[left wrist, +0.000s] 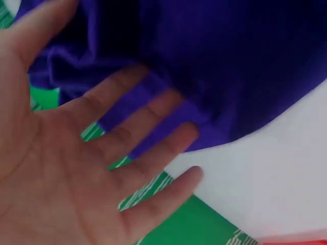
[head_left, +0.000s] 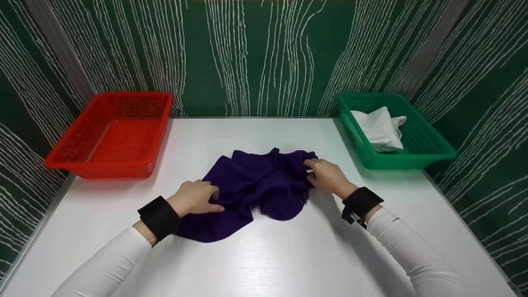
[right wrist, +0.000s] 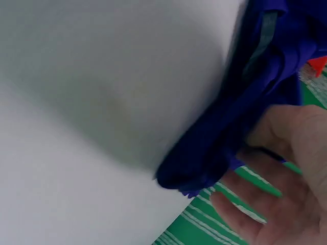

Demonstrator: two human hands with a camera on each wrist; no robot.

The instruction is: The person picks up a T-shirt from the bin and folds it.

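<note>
A crumpled dark purple cloth [head_left: 251, 181] lies in folds on the white table, its lower left part running under my left forearm. My left hand [head_left: 196, 197] is over its left side; in the left wrist view the fingers [left wrist: 153, 120] are straight and spread, with the palm bare. At the cloth's right end, my right hand [head_left: 328, 176] pinches the edge between thumb and fingers. The right wrist view shows a narrow grey strip [right wrist: 261, 43] on the purple fabric and the other fingers loosely bent beside it.
A red plastic basket [head_left: 109, 165] stands at the back left of the white table [head_left: 264, 264]. At the back right is a green basket [head_left: 412, 161] with a folded white cloth [head_left: 381, 128] inside. Green walls [head_left: 264, 57] with white streaks enclose the back and sides.
</note>
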